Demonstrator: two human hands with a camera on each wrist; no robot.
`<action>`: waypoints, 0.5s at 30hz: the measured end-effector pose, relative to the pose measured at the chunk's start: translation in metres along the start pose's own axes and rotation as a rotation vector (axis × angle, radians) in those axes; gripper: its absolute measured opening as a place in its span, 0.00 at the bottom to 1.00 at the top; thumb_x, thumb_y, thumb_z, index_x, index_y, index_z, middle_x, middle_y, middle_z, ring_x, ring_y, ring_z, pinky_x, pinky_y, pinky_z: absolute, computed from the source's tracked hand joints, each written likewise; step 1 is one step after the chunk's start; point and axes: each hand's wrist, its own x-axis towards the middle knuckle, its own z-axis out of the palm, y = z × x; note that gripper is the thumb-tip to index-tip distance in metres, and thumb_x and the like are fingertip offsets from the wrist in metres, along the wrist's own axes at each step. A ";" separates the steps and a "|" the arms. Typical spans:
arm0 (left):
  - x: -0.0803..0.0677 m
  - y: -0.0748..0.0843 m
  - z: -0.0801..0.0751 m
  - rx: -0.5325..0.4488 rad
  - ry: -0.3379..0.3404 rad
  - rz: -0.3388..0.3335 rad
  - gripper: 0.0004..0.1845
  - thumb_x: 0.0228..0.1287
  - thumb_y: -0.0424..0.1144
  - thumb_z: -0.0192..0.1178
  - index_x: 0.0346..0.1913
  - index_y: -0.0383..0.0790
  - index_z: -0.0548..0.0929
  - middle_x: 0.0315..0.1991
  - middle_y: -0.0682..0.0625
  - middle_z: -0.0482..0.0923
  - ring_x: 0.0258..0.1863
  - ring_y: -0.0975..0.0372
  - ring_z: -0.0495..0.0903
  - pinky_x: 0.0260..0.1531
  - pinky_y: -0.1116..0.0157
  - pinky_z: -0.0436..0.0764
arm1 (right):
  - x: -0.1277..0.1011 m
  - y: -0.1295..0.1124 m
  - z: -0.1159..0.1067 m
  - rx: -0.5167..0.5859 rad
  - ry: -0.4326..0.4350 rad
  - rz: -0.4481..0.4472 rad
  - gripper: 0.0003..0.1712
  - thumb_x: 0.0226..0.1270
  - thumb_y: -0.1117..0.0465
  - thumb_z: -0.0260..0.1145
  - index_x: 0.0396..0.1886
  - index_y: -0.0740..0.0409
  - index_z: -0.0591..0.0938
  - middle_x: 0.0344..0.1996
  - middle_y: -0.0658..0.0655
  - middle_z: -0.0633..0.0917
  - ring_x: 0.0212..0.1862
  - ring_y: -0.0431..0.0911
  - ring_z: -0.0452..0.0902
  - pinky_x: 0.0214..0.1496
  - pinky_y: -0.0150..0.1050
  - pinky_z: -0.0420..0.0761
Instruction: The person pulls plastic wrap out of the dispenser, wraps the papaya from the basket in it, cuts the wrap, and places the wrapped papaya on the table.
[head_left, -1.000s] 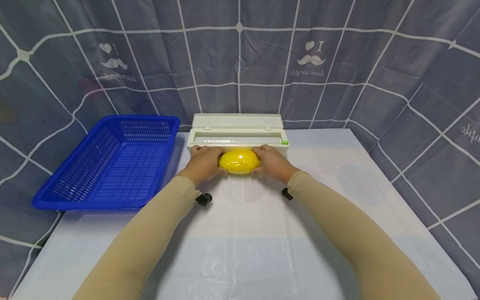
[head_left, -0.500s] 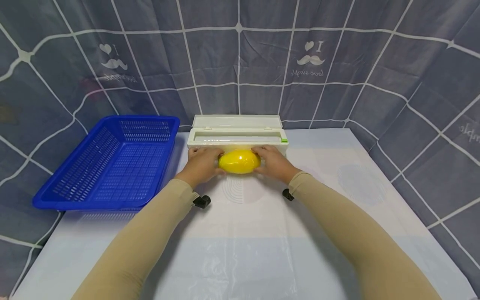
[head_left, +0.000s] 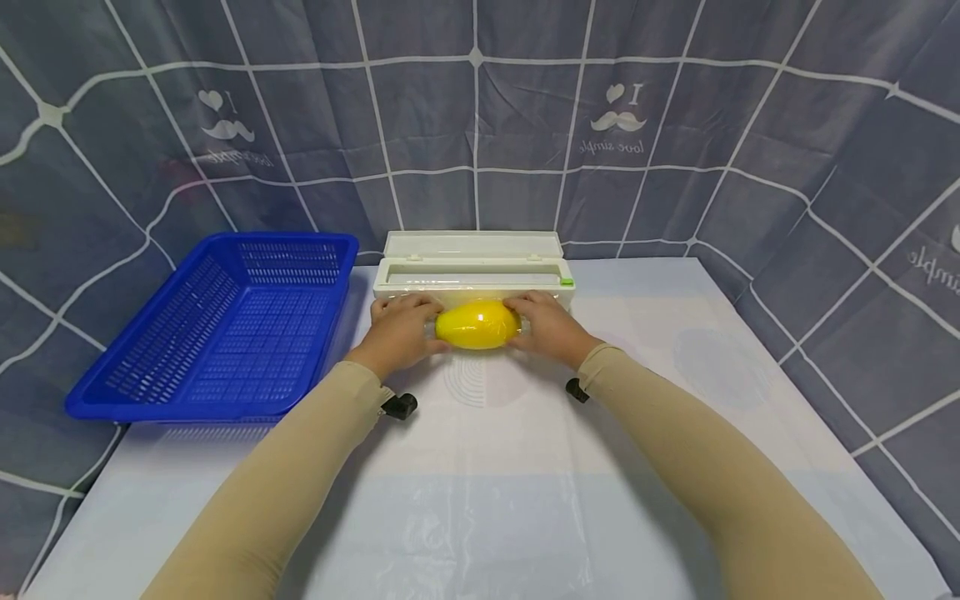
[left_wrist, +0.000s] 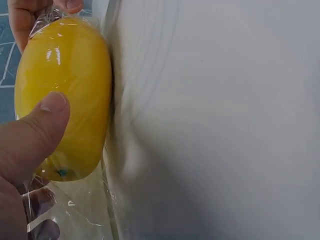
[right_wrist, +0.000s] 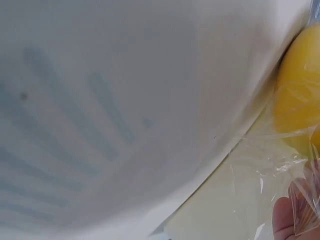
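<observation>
A yellow mango (head_left: 477, 325) wrapped in clear cling film lies on its side, right at the front of a white cling film dispenser (head_left: 474, 296) whose lid stands up. My left hand (head_left: 399, 333) grips its left end; in the left wrist view the thumb (left_wrist: 47, 125) presses on the wrapped skin and fingers curl behind it, under loose film (left_wrist: 75, 210). My right hand (head_left: 547, 325) holds the other end between thumb and fingers. Seen from the right wrist, creased film (right_wrist: 270, 170) spreads from the mango over the fingers, partly covering them.
To the left stands a blue plastic basket (head_left: 255, 333) with perforated walls. A green slider (head_left: 567, 282) sits at the dispenser's right end. Behind, a grey checked curtain (head_left: 420, 108) hangs at the back of the white-covered table (head_left: 480, 517).
My left hand has shifted slightly left, and clear film now shows at both ends of the mango. The right hand stays nearly in place. The dispenser and basket look unmoved.
</observation>
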 end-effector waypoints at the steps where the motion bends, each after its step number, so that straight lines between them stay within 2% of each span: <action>1: 0.000 0.000 0.000 0.006 0.000 0.004 0.39 0.63 0.61 0.72 0.72 0.46 0.78 0.74 0.50 0.72 0.76 0.45 0.65 0.72 0.37 0.51 | 0.000 0.000 0.000 0.001 -0.001 0.001 0.45 0.65 0.53 0.79 0.78 0.59 0.71 0.72 0.61 0.76 0.77 0.59 0.66 0.83 0.55 0.62; 9: 0.001 0.000 0.002 0.045 0.003 0.013 0.34 0.68 0.57 0.69 0.72 0.45 0.79 0.68 0.47 0.76 0.72 0.45 0.69 0.72 0.38 0.53 | 0.005 0.002 0.002 -0.036 -0.029 0.000 0.46 0.66 0.51 0.78 0.79 0.58 0.69 0.75 0.61 0.74 0.78 0.60 0.64 0.84 0.55 0.59; 15: 0.001 -0.003 0.002 0.059 -0.007 0.000 0.36 0.70 0.56 0.68 0.76 0.46 0.75 0.75 0.45 0.72 0.76 0.42 0.66 0.73 0.37 0.52 | 0.005 0.002 0.000 -0.053 -0.038 -0.007 0.46 0.67 0.50 0.77 0.79 0.59 0.69 0.75 0.62 0.74 0.78 0.60 0.64 0.84 0.55 0.58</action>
